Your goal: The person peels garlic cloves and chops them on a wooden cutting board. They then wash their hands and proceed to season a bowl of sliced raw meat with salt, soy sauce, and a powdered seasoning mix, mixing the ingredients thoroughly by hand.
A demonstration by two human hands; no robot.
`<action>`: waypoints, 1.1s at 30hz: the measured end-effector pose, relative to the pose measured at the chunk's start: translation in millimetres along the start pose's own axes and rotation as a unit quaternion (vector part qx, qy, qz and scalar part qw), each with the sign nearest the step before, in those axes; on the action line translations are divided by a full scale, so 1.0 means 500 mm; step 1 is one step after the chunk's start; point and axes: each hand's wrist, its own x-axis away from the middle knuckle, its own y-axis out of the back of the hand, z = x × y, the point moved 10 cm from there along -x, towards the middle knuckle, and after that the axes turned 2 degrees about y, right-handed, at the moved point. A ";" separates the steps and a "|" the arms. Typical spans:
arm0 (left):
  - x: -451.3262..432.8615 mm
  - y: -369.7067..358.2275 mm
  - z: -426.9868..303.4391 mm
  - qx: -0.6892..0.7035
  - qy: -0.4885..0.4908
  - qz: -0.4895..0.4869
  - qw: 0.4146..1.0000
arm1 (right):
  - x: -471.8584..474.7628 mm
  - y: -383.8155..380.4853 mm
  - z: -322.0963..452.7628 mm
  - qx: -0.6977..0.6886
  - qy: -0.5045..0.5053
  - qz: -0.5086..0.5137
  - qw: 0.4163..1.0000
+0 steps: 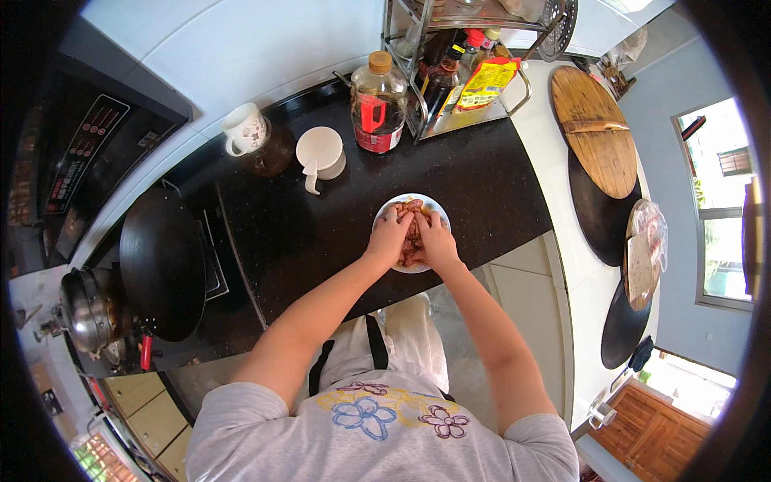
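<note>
A white plate or shallow bowl (443, 211) rests near the front edge of the black countertop (301, 241), holding pieces of raw-looking meat (413, 244) in brownish sauce. My left hand (388, 241) lies on the left side of the meat with its fingers bent into it. On the right side, my right hand (437, 241) presses its fingers into the meat in the same way. The fingertips of both hands come close together near the far part of the pile. Whether any piece is gripped between the fingers cannot be told.
Behind the plate stand a white lidded container (320, 150), a floral mug (244, 129) on a dark jar, and a large plastic jug (379, 108). A metal rack (464, 123) holds bottles and a yellow pouch. A black wok (162, 265) is at left, a wooden lid (593, 132) at right.
</note>
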 end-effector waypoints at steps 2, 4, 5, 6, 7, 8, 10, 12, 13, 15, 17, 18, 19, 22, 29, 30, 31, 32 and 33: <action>-0.019 -0.003 0.012 0.047 0.007 -0.005 0.999 | -0.024 -0.013 -0.024 -0.030 -0.016 -0.011 0.999; -0.025 0.013 0.002 0.062 -0.001 0.010 0.998 | -0.037 0.005 -0.045 -0.079 -0.003 -0.074 0.994; -0.022 0.015 0.001 0.076 0.001 0.013 0.997 | -0.034 0.003 -0.056 -0.108 -0.009 -0.091 0.990; -0.017 0.019 0.005 0.090 0.007 0.013 0.996 | -0.031 0.016 -0.051 -0.139 -0.010 -0.106 0.985; -0.012 0.023 0.007 0.104 0.011 0.013 0.994 | -0.026 0.029 -0.049 -0.169 -0.013 -0.122 0.978; -0.008 0.028 0.004 0.120 0.012 0.003 0.993 | -0.021 0.042 -0.040 -0.208 0.006 -0.126 0.970; 0.008 0.042 0.001 0.151 0.020 -0.017 0.988 | -0.007 0.077 -0.007 -0.290 0.045 -0.129 0.947; 0.015 0.055 -0.014 0.159 0.000 -0.031 0.987 | 0.009 0.093 0.002 -0.350 0.039 -0.110 0.929; 0.018 0.066 -0.027 0.164 -0.011 -0.037 0.986 | 0.016 0.098 0.002 -0.379 0.034 -0.102 0.919; 0.026 0.055 -0.028 0.132 0.016 0.021 0.991 | 0.029 0.111 0.000 -0.332 0.034 -0.097 0.938; 0.024 0.063 -0.018 0.104 0.034 0.024 0.994 | 0.029 0.102 -0.010 -0.281 0.007 -0.071 0.957; 0.022 0.064 -0.020 0.092 0.033 0.030 0.995 | 0.026 0.088 -0.023 -0.252 -0.021 -0.048 0.966; 0.021 0.065 -0.023 0.080 0.033 0.036 0.996 | 0.022 0.075 -0.036 -0.222 -0.048 -0.024 0.973; 0.006 0.048 -0.022 0.044 0.023 0.026 0.998 | 0.002 0.054 -0.039 -0.217 -0.110 -0.020 0.970; -0.053 -0.001 0.007 0.080 0.077 0.031 0.993 | -0.026 0.006 -0.052 -0.151 -0.079 -0.114 0.979; -0.052 0.003 0.001 0.102 0.048 0.009 0.994 | -0.021 0.006 -0.053 -0.160 -0.076 -0.123 0.976; -0.045 0.009 0.000 0.124 0.018 -0.012 0.992 | -0.015 0.006 -0.055 -0.170 -0.072 -0.131 0.974; -0.038 0.015 -0.002 0.146 -0.013 -0.034 0.989 | -0.009 0.010 -0.053 -0.192 -0.047 -0.136 0.971; -0.032 0.017 -0.005 0.132 -0.033 -0.021 0.990 | -0.003 0.019 -0.049 -0.214 -0.020 -0.139 0.967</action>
